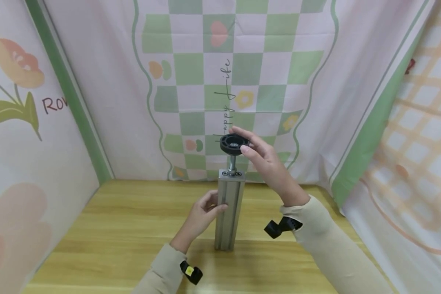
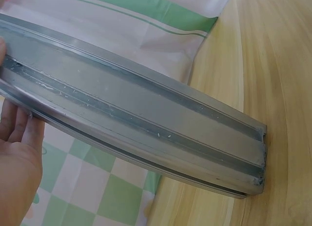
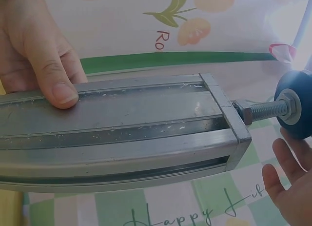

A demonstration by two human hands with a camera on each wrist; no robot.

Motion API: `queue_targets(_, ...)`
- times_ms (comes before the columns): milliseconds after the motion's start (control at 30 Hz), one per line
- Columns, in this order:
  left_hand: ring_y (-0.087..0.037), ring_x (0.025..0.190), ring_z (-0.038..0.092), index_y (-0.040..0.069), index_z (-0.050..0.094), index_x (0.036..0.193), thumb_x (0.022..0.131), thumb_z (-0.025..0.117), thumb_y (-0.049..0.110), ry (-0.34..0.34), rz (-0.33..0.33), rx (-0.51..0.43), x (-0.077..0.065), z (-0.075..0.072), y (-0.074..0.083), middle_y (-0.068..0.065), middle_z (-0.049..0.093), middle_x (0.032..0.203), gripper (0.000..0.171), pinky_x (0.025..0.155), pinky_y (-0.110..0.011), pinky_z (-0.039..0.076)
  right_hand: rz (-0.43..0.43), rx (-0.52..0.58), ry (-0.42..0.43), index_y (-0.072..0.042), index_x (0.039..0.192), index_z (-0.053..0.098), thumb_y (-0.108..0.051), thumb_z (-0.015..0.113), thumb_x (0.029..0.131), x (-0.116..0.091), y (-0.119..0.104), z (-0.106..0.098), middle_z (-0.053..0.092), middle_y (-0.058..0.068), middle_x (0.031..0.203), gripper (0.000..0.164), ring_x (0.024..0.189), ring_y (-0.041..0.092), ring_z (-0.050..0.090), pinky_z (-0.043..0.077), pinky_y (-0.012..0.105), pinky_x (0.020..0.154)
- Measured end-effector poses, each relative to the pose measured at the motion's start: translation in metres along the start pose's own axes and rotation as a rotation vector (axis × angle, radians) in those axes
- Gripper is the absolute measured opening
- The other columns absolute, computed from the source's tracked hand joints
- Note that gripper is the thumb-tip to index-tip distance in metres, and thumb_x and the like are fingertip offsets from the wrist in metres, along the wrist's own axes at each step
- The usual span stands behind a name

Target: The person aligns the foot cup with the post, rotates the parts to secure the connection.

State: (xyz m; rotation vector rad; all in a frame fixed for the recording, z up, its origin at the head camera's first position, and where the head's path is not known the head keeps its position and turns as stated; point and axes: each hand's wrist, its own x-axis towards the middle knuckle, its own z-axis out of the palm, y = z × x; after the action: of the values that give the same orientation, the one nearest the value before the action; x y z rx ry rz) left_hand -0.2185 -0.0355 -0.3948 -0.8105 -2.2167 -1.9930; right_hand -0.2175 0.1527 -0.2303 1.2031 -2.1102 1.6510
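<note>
Metal bar (image 1: 226,216) stands upright on the wooden table (image 1: 114,228), lower end touching the tabletop. Using the bar as reference: end cap (image 3: 225,109) sits flush on its top, two screw heads showing there in the head view. Threaded bolt (image 1: 232,162) sticks up from the cap, nut (image 3: 245,113) near its base. Black disc (image 1: 226,149) sits on the bolt, directly above the bar, ribbed side up. Left hand (image 1: 202,214) is at the bar's left side, about mid-height: fingers clamped round the edge, thumb on the near face. Right hand (image 1: 268,161) is above the bar and to its right: thumb on the disc's near rim, fingers curled round the far rim, a gap between thumb and fingers with the disc in it. Can't tell how firm that grip is. Bar has long grooves with small pale flecks in them. Beige sleeves (image 1: 332,241) on both arms, one each side of the bar, black wrist mount on each. Green-and-white checked curtain (image 1: 189,69) hangs behind the bar, "Happy Life" lettering on it. Flower-print curtain (image 1: 14,159) is well left of the bar.
</note>
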Motion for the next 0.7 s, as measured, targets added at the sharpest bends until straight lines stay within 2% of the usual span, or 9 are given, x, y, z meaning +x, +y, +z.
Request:
queue_targets(133, -0.02, 0.098, 0.056, 0.015, 0.052, 0.122, 0.088, 0.062, 0.025, -0.004, -0.007, 0.006, 0.0, -0.001, 0.0, -0.005, 0.059, 0.103, 0.037, 0.087, -0.027, 0.047, 0.018, 0.019, 0.042, -0.013, 0.138, 0.039, -0.014, 0.044, 0.096, -0.001, 0.013, -0.002, 0.042, 0.008, 0.133, 0.042, 0.113, 0.026, 0.048, 0.044, 0.034, 0.092)
queue_targets(300, -0.02, 0.099, 0.056, 0.015, 0.052, 0.123, 0.088, 0.061, 0.025, -0.012, -0.009, -0.008, 0.0, -0.001, -0.001, -0.003, 0.059, 0.104, 0.037, 0.087, -0.028, 0.047, 0.03, -0.043, 0.104, -0.016, 0.131, 0.045, -0.019, 0.053, 0.092, 0.0, 0.019, -0.001, 0.046, 0.006, 0.125, 0.04, 0.106, 0.026, 0.047, 0.048, 0.038, 0.081)
queue_targets(433, -0.021, 0.099, 0.056, 0.014, 0.052, 0.123, 0.089, 0.061, 0.024, -0.012, -0.004, -0.012, 0.0, -0.001, 0.0, -0.004, 0.059, 0.104, 0.037, 0.087, -0.029, 0.047, 0.033, -0.112, 0.151, -0.008, 0.127, 0.047, -0.012, 0.059, 0.088, 0.002, 0.003, 0.003, 0.05, 0.009, 0.112, 0.04, 0.099, 0.025, 0.046, 0.043, 0.039, 0.084)
queue_targets(567, -0.022, 0.1, 0.055, 0.013, 0.051, 0.123, 0.089, 0.061, 0.023, -0.013, 0.002, -0.015, 0.0, -0.001, 0.0, -0.006, 0.059, 0.105, 0.037, 0.087, -0.029, 0.047, 0.011, -0.204, 0.203, -0.002, 0.121, 0.049, -0.006, 0.066, 0.082, 0.004, -0.01, 0.008, 0.049, 0.011, 0.107, 0.043, 0.089, 0.023, 0.043, 0.035, 0.04, 0.088)
queue_targets(700, -0.023, 0.1, 0.055, 0.013, 0.051, 0.123, 0.089, 0.061, 0.022, -0.017, 0.003, -0.016, 0.0, -0.001, 0.0, -0.005, 0.059, 0.105, 0.037, 0.087, -0.029, 0.047, -0.007, -0.283, 0.241, -0.006, 0.12, 0.051, -0.007, 0.073, 0.077, 0.005, -0.014, 0.012, 0.045, 0.012, 0.107, 0.048, 0.085, 0.019, 0.043, 0.038, 0.039, 0.081)
